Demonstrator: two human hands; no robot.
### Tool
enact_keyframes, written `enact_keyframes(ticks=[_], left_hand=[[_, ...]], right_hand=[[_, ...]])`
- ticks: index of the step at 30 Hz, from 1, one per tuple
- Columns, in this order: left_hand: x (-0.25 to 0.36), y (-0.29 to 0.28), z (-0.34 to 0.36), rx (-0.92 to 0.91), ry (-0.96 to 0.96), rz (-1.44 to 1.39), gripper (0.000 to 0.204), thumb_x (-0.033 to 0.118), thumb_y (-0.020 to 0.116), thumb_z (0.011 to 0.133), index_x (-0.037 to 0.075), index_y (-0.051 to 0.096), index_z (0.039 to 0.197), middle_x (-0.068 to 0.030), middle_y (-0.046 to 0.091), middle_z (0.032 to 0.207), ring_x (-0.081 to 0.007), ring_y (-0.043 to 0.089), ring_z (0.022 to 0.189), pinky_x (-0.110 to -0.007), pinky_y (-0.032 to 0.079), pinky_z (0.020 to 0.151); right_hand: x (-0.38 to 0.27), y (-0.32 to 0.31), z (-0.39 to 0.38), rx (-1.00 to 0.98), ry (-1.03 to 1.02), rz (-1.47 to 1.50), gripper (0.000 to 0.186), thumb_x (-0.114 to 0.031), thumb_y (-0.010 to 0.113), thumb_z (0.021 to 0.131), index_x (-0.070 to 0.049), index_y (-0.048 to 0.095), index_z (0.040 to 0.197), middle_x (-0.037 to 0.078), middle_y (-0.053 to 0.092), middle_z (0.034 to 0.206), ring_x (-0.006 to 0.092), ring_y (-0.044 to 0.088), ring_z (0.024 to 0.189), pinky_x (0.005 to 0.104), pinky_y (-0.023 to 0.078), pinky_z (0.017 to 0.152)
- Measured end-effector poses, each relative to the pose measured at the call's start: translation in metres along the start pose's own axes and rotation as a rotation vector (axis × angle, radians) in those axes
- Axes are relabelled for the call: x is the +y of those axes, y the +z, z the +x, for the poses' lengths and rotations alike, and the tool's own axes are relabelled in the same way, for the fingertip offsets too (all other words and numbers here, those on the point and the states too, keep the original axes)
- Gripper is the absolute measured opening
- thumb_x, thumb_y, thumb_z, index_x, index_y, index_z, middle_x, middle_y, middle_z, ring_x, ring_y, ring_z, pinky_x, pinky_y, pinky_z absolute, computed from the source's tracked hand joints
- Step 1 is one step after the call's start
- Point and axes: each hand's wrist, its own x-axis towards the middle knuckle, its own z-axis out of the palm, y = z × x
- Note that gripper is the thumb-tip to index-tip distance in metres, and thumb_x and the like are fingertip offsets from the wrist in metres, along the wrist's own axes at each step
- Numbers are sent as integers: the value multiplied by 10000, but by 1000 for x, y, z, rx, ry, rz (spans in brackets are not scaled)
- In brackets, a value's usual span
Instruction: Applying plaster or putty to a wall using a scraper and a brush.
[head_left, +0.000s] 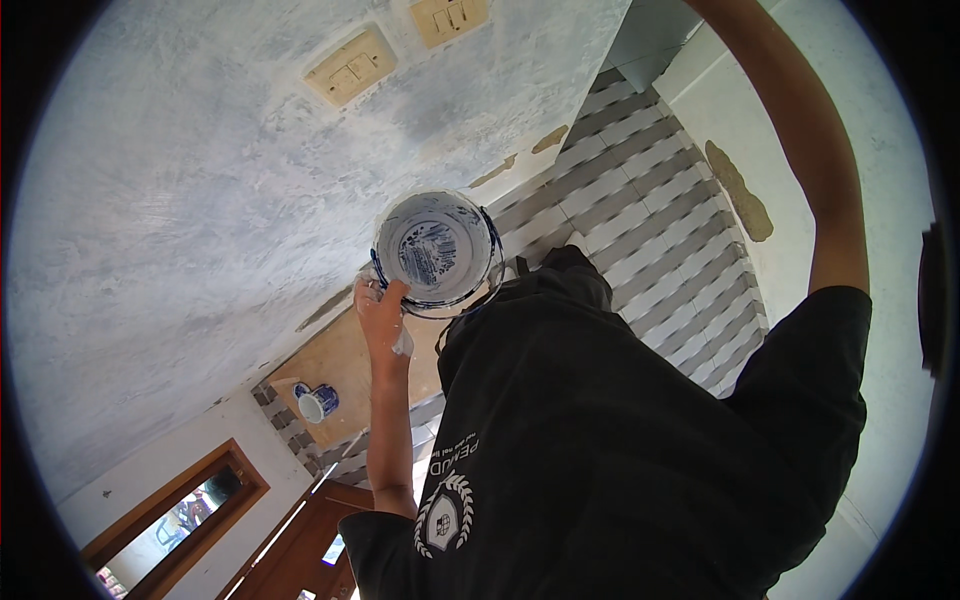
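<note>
A pale blue-grey smeared wall fills the picture from nine o'clock up to twelve, the biggest thing in view. Next in size is the person's black shirt, spreading from the centre down to five and six o'clock, with a white printed emblem low at six. A floor of grey and white tiles runs in a band from the centre toward two o'clock, beside a white wall at three o'clock that carries a brown patch.

The right arm arcs from the shoulder at three o'clock up past one o'clock and leaves the picture; its hand is out of view, so the fingers' state cannot be told.

A brown wooden door frame sits at seven o'clock. A tan board lies just left of centre, toward eight o'clock.

The paint bucket, white inside with blue smears and a thin wire handle, hangs at the very centre, just above the shirt collar. The left hand is at its lower left edge, fingers clenched over the rim and grasping it.

Two beige switch plates sit on the smeared wall at eleven to twelve o'clock. A small blue and white can rests on the board at eight o'clock.
</note>
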Motion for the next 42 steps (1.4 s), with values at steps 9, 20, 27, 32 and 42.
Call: enact_keyframes(ticks=[9, 20, 27, 32, 42], left_hand=[[-9, -7, 5, 31, 12, 44, 265, -12, 603, 709, 13, 540, 965, -38, 586, 808, -116, 559, 693, -230, 447, 623], [-4, -2, -2, 32, -8, 5, 252, 8, 611, 716, 27, 532, 954, -27, 579, 827, -101, 538, 713, -222, 422, 637], [6, 5, -8, 32, 0, -16, 246, 8, 614, 714, 24, 532, 946, -30, 584, 848, -94, 527, 726, -214, 411, 665], [1, 0, -6, 23, 11, -36, 238, 11, 609, 721, 15, 541, 949, -31, 591, 839, -92, 527, 724, -216, 414, 671], [-3, -3, -1, 33, 0, 14, 249, 15, 621, 717, 25, 536, 952, -28, 590, 843, -97, 531, 722, -219, 419, 667]], right_hand=[[-7, -1, 1, -21, 55, 12, 204, -54, 690, 780, -22, 704, 981, 129, 713, 875, 200, 673, 690, 313, 515, 657], [3, 2, 2, -14, 51, 74, 191, -64, 692, 779, -29, 710, 966, 118, 715, 862, 200, 672, 685, 302, 515, 657], [10, 10, -11, 140, 20, 557, 216, -75, 701, 774, -30, 705, 985, 121, 715, 883, 219, 683, 713, 316, 521, 660], [-3, -1, -2, -28, 85, -6, 203, -82, 705, 782, -30, 705, 978, 121, 714, 874, 221, 679, 703, 313, 517, 655], [-6, -6, 3, -44, -19, -163, 196, -77, 702, 781, -42, 710, 973, 124, 713, 860, 208, 674, 708, 310, 509, 652]])
